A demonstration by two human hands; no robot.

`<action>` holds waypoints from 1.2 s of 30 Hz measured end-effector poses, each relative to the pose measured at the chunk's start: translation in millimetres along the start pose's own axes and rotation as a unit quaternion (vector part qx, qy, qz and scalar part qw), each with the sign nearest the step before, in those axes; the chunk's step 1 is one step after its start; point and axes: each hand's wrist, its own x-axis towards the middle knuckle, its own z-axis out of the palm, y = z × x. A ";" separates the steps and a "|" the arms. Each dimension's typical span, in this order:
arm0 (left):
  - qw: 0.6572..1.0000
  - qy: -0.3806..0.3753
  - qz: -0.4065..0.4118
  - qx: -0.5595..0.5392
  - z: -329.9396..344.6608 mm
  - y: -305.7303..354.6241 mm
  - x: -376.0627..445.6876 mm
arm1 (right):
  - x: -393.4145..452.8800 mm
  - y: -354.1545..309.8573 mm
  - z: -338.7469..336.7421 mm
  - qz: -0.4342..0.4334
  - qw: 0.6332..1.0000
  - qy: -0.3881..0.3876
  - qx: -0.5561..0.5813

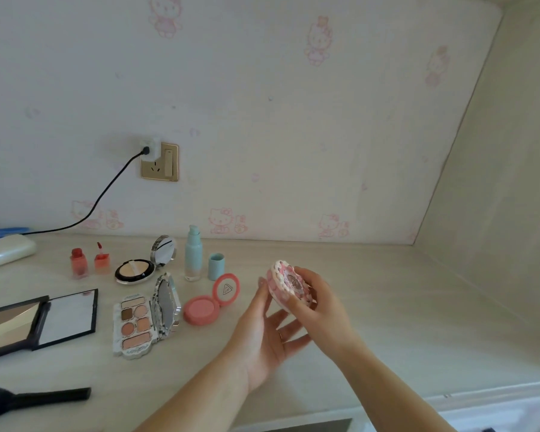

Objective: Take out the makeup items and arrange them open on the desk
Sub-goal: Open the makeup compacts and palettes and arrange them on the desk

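A black brush [35, 399] is lying at the near left edge of the desk [387, 307], and behind it a black contour palette [38, 322] is sitting open with its mirror lid laid back. Further back, two red lip tints [89, 261] are standing side by side, the right one with its wand sticking up. Next to them a round powder compact [138, 269] is resting open, its mirror lid tilted up. In front of it an eyeshadow palette [141, 322] is lying open with its scalloped mirror raised. A pale blue pump bottle [193, 254] is standing uncapped, its cap [216, 265] just beside it. A coral blush compact [211, 300] is sitting open nearby.

The left hand [265, 338] is spreading its palm open, fingertips touching the underside of a round pink frilled compact [289, 285], which is being held above the desk. The right hand [321, 302] is grasping that compact from the right, fingers curling over its rim.
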 end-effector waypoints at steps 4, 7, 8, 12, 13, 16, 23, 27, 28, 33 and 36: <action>1.000 -0.022 0.008 -0.008 6.3 -6.6 0.7 | -5.3 -0.4 -11.2 0.006 1.000 -0.008 -0.003; 1.000 -0.019 0.011 -0.007 8.3 -10.7 2.5 | -7.4 0.9 -15.6 0.009 1.000 -0.018 -0.022; 1.000 -0.020 0.012 -0.010 8.5 -11.9 3.8 | -7.6 1.5 -16.6 0.008 0.999 -0.018 -0.027; 1.000 -0.021 0.013 -0.019 8.3 -16.1 7.5 | -6.6 3.8 -17.3 0.005 0.998 -0.009 -0.069; 0.999 -0.018 0.013 -0.024 9.1 -17.2 7.9 | -6.4 4.4 -16.7 0.002 0.997 -0.006 -0.078; 0.999 -0.014 0.012 -0.038 11.4 -19.1 9.1 | -7.0 9.2 -13.3 -0.014 0.995 -0.002 -0.094; 0.998 0.018 -0.004 -0.057 15.2 -16.3 11.0 | -6.8 11.9 -7.0 -0.012 0.994 -0.004 -0.105; 0.998 0.038 -0.006 -0.052 15.1 -15.1 13.1 | -4.2 13.4 -2.1 -0.004 0.994 0.006 -0.106; 0.998 0.043 -0.007 -0.055 13.3 -15.0 14.2 | -2.3 12.1 -2.6 0.010 0.996 0.019 -0.088; 0.995 0.079 -0.026 -0.057 1.9 -11.6 17.3 | 7.8 5.3 -12.8 0.074 0.995 0.062 0.024; 0.993 0.101 -0.028 -0.045 -1.1 -9.2 17.9 | 18.8 13.1 -15.9 0.178 0.961 0.101 0.185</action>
